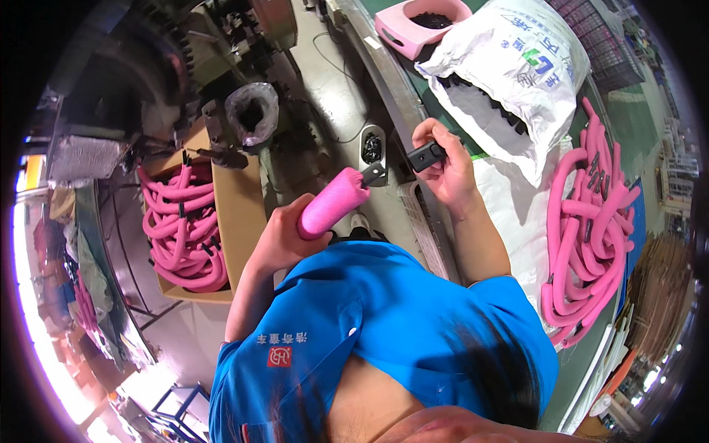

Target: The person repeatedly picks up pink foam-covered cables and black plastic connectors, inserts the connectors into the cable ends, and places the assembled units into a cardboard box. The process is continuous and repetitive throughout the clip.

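My left hand (284, 238) grips a pink foam tube (334, 202) whose far end carries a dark metal fitting (374, 174). My right hand (446, 164) holds a small black plastic end piece (427, 156) just to the right of that fitting, a short gap apart from it. Both hands are raised in front of my blue shirt (384, 325).
A cardboard box (238, 214) of pink foam tubes (181, 221) sits at the left. A pile of pink tubes (587, 229) lies on the bench at the right, behind a white sack (517, 59) of black parts. A pink bin (413, 22) stands at the top.
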`<control>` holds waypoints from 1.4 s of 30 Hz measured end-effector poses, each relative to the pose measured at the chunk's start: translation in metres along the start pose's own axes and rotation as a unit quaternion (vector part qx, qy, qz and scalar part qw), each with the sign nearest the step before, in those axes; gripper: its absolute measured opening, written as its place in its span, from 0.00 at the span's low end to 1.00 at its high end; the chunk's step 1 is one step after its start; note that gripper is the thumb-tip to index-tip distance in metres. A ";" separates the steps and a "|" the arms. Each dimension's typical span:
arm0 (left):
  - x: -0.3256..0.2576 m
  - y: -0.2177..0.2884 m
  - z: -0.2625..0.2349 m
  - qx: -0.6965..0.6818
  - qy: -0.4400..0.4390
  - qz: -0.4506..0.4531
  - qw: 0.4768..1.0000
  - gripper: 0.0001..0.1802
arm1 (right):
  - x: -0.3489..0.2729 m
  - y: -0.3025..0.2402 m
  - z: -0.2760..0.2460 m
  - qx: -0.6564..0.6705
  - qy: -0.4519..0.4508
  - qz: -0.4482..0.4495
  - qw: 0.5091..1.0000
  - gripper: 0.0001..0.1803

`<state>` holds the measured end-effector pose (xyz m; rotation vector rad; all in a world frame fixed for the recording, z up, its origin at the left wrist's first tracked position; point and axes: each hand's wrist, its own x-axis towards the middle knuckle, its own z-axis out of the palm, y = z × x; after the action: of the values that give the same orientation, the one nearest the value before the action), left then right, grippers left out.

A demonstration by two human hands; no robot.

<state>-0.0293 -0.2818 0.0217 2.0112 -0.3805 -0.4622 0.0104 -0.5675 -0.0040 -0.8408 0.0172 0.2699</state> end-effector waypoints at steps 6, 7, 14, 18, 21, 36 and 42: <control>-0.012 0.004 -0.006 0.020 0.033 0.013 0.999 0.16 | -0.004 0.019 0.048 -0.031 0.052 -0.082 0.995 0.11; -0.014 0.006 -0.008 0.016 0.038 0.011 0.999 0.14 | -0.004 0.022 0.052 -0.028 0.059 -0.084 0.994 0.11; -0.039 -0.014 -0.021 0.045 0.000 -0.033 0.998 0.17 | 0.007 0.059 0.080 -0.024 0.054 -0.136 0.989 0.11; -0.056 -0.031 -0.027 0.066 0.015 -0.060 0.996 0.22 | 0.009 0.087 0.099 -0.060 -0.027 -0.060 0.996 0.11; -0.067 -0.043 -0.041 0.037 0.055 -0.076 0.995 0.22 | 0.024 0.106 0.119 -0.122 -0.053 -0.073 0.988 0.10; -0.066 -0.126 -0.175 0.087 0.195 -0.132 0.968 0.22 | 0.222 0.206 0.162 -0.680 -0.081 -0.323 0.654 0.08; -0.055 -0.142 -0.193 0.040 0.177 -0.150 0.972 0.25 | 0.234 0.205 0.205 -0.611 -0.062 -0.196 0.765 0.22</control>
<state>0.0238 -0.0443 -0.0129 2.1882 0.1282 -0.2643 0.1680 -0.2326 -0.0459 -2.1002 -0.5133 -0.1157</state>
